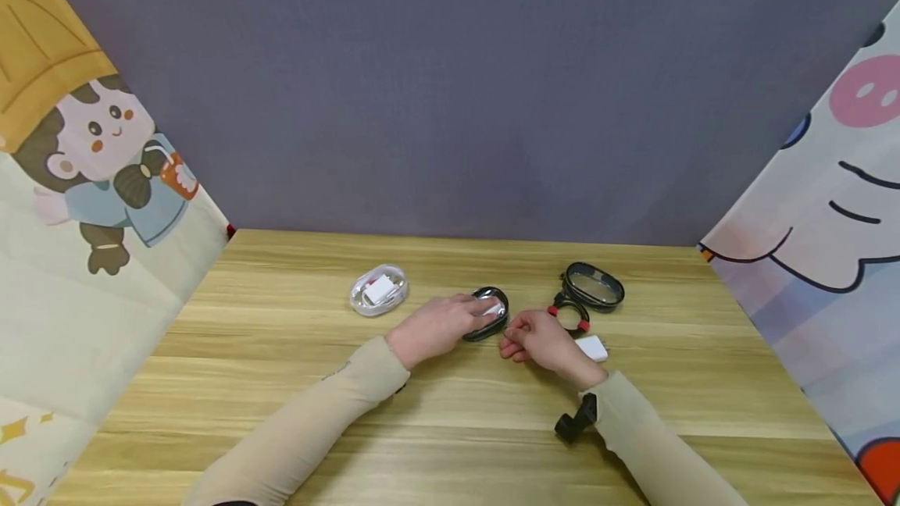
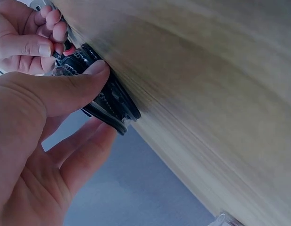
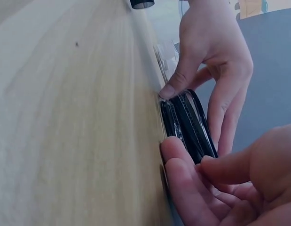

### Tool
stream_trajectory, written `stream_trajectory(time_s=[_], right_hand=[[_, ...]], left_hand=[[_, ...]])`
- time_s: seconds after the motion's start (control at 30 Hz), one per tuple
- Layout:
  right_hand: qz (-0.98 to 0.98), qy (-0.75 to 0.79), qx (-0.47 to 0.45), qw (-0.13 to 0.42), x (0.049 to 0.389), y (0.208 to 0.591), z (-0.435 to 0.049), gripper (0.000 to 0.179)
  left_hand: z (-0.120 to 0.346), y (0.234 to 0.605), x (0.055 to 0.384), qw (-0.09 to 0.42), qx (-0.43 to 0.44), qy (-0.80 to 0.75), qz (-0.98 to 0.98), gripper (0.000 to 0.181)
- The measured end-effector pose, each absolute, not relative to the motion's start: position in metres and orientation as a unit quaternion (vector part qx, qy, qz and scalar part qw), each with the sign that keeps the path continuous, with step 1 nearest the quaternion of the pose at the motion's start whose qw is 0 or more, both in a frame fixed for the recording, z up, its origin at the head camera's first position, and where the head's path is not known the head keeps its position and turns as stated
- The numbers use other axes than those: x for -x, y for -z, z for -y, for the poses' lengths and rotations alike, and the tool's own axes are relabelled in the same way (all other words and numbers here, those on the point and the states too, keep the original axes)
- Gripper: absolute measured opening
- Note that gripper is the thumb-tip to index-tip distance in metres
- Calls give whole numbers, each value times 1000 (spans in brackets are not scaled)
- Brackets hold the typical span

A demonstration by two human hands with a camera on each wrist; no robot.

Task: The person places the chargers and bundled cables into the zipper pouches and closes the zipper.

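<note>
Gripping a black-rimmed oval case with a shiny top (image 2: pixel 116 96), just below centre of the head frame, is the left hand (image 1: pixel 444 325); the right hand (image 1: pixel 544 340) pinches its lower-right edge. Farther right lie a looped black cable with red bands (image 1: pixel 583 326) and a white rectangular charger (image 1: pixel 593 347).

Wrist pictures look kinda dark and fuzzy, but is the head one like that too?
Head view: brighter, with a shiny glint on the black oval thing; left wrist view: dimmer, blurry wood grain on the table, soft shadow beside the black oval thing; right wrist view: also dull, wood grain hazy.
</note>
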State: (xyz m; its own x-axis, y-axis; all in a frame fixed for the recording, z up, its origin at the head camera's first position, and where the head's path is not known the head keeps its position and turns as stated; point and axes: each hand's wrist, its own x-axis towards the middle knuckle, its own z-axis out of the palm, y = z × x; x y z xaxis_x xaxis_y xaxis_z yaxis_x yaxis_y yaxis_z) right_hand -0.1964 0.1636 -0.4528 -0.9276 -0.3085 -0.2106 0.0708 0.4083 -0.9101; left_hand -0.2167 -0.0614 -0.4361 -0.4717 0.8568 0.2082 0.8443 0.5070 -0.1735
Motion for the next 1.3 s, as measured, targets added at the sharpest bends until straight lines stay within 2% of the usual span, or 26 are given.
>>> stream_trajectory(time_s=[0.33, 0.83, 1.0, 1.3], right_hand=[[-821, 528, 112, 187, 190, 454, -157, 15], [-820, 510, 156, 208, 188, 455, -149, 15], [-826, 507, 146, 196, 190, 457, -155, 17], [-834, 507, 130, 176, 197, 457, -167, 16]], left_hand=[[59, 437, 217, 138, 492, -31, 859, 53], [54, 431, 219, 109, 486, -24, 867, 61], [54, 431, 220, 88, 467, -20, 879, 63], [63, 427, 218, 94, 464, -5, 881, 77]])
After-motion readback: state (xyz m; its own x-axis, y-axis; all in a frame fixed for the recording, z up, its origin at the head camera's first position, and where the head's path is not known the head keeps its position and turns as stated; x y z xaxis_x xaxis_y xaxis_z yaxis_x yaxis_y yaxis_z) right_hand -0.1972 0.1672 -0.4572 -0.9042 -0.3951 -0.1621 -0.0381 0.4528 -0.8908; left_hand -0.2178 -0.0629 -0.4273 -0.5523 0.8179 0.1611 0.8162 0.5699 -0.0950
